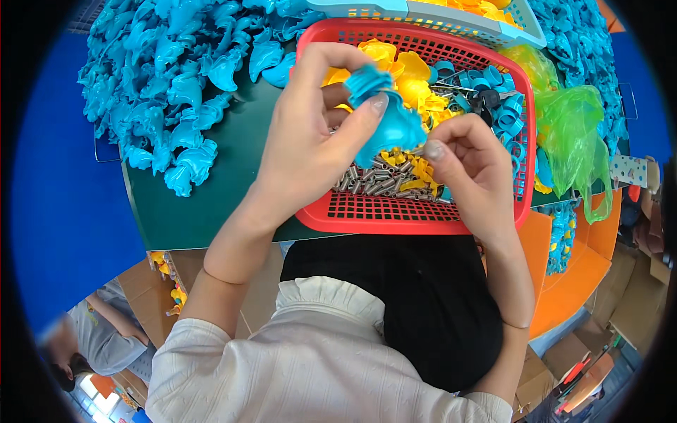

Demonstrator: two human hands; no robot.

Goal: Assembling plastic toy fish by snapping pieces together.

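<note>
My left hand [296, 151] grips a shiny blue moulded plastic piece [396, 130] with a ribbed end, thumb across its face, above a red basket [395, 225]. Close by the piece's lower right edge, my right hand [479, 169] has thumb and forefinger pinched together. What it holds, if anything, is too small to make out. Beneath both hands the basket contains small metal cylinders [377, 185], yellow plastic pieces [412, 81] and blue rings [509, 120]. My left hand hides part of the basket's left side.
A big heap of blue plastic pieces [169, 77] covers the left of the dark green table [169, 222]. Behind the red basket stands a grey-blue basket [458, 25] with yellow pieces. A green plastic bag [572, 134] lies at its right. Another person [113, 324] is at lower left.
</note>
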